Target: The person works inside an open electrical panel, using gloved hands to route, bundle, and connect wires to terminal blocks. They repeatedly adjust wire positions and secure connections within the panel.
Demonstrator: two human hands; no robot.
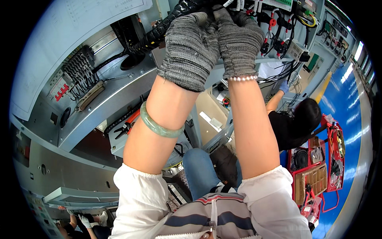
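Observation:
Both my hands wear grey knitted gloves and meet side by side at the top, among the wiring of a metal cabinet. My left hand [189, 51] is closed, its fingers curled out of sight next to a thick black wrapped cable bundle [154, 39]. My right hand [240, 46] is closed beside it, thumb pointing up and fingers bent away. Whatever they pinch is hidden behind the gloves. Just right of my right hand are black cables with red and white ends [272, 23] and a green terminal board [278, 4].
A paper drawing [75, 36] covers the upper left. Below it runs a metal frame rail [107, 101], near orange-handled pliers [126, 126]. At right a co-worker in black [296, 123] reaches into wiring, beside a red tool cart [318, 163]. Another person's gloved hand [84, 220] shows lower left.

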